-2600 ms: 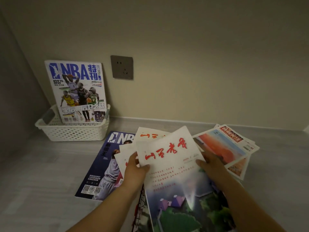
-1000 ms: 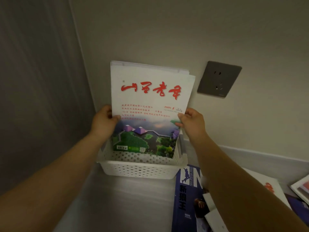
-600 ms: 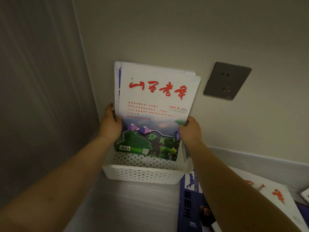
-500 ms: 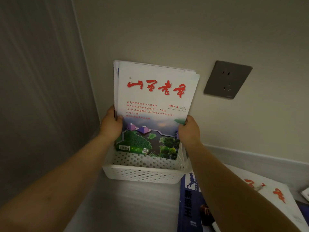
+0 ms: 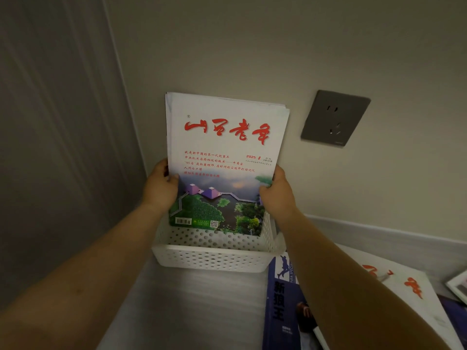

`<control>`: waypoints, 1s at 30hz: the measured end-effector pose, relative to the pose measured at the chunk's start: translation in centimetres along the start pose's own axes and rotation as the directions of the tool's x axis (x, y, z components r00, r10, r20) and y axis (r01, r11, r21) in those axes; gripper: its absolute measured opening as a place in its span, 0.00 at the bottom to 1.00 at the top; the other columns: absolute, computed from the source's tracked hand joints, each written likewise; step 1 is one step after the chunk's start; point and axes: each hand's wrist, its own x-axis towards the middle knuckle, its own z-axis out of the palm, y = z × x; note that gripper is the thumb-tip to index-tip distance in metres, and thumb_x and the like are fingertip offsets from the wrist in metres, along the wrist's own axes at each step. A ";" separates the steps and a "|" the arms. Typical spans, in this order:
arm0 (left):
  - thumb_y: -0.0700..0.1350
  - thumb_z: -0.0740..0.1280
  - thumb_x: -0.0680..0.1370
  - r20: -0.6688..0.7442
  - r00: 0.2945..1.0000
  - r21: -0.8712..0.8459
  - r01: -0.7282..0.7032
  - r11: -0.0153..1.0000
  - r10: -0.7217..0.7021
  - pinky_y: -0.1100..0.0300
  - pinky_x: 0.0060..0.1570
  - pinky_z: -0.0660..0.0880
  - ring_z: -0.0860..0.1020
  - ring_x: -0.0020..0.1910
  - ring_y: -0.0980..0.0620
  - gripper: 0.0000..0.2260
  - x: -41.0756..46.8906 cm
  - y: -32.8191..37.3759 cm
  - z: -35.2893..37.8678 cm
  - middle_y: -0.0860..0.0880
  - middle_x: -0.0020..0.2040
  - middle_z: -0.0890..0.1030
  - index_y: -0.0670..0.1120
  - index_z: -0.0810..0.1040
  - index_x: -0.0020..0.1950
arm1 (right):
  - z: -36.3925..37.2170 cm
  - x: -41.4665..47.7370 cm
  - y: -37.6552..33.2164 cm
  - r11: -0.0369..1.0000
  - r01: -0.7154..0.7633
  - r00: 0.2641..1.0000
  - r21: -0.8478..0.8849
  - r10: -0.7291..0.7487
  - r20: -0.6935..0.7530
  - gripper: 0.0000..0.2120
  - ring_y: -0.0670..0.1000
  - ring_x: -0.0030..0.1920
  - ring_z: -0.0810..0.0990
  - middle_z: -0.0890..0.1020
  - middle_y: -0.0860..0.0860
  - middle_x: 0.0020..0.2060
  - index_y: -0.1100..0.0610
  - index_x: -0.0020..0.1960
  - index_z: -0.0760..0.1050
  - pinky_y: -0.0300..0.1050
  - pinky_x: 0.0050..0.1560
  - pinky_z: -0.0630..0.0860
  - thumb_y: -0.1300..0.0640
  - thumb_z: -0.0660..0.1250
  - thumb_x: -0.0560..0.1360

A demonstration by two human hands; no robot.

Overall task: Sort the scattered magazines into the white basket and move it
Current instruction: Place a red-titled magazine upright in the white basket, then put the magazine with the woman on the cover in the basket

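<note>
Your fingers [image 5: 172,178] curl round the side edges of the magazine stack [image 5: 225,147]: the left hand [image 5: 160,189] grips the left edge with its thumb over the cover, and the right hand [image 5: 276,197] grips the right edge the same way. The stack stands upright in the white basket [image 5: 209,258], its bottom edge down behind the front wall (whether its back touches the room wall, you cannot tell). The front cover is white with red brush lettering above a green landscape picture, and edges of other magazines show behind it at the top and left. The basket sits in the corner on the pale grey counter [image 5: 189,311]. Just right of the basket a dark blue basketball magazine [image 5: 280,299] lies flat, partly under your right forearm, and beyond it lies a white magazine [image 5: 419,291] with red lettering. A grey wall socket [image 5: 334,118] sits right of the stack.
</note>
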 end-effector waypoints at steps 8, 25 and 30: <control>0.39 0.62 0.75 0.044 0.983 0.288 -0.184 0.940 0.179 0.45 0.65 0.66 0.64 0.69 0.42 0.23 -5.5 1.2 -0.5 0.45 0.72 0.64 0.47 0.62 0.69 | -3.8 -3.3 1.4 0.997 -0.057 0.998 -0.053 0.056 -0.012 0.20 0.56 0.62 0.72 0.73 0.58 0.65 0.59 0.67 0.64 0.44 0.58 0.69 0.64 0.59 0.75; 0.38 0.63 0.75 0.356 0.927 0.271 -0.223 0.936 0.118 0.70 0.46 0.66 0.78 0.54 0.47 0.09 -27.2 1.9 12.1 0.42 0.55 0.81 0.41 0.80 0.52 | -22.9 -17.6 13.5 0.881 -0.076 0.986 -0.468 0.136 0.096 0.11 0.53 0.59 0.75 0.77 0.52 0.61 0.55 0.56 0.76 0.41 0.59 0.70 0.59 0.61 0.74; 0.38 0.63 0.75 0.429 0.901 0.329 -0.081 0.941 -0.072 0.59 0.60 0.69 0.73 0.62 0.44 0.15 -33.4 -0.6 15.7 0.42 0.65 0.74 0.40 0.72 0.62 | -26.9 -22.4 17.7 0.866 -0.141 0.962 -0.480 0.234 0.138 0.17 0.53 0.61 0.73 0.75 0.54 0.62 0.54 0.61 0.72 0.44 0.60 0.70 0.53 0.64 0.73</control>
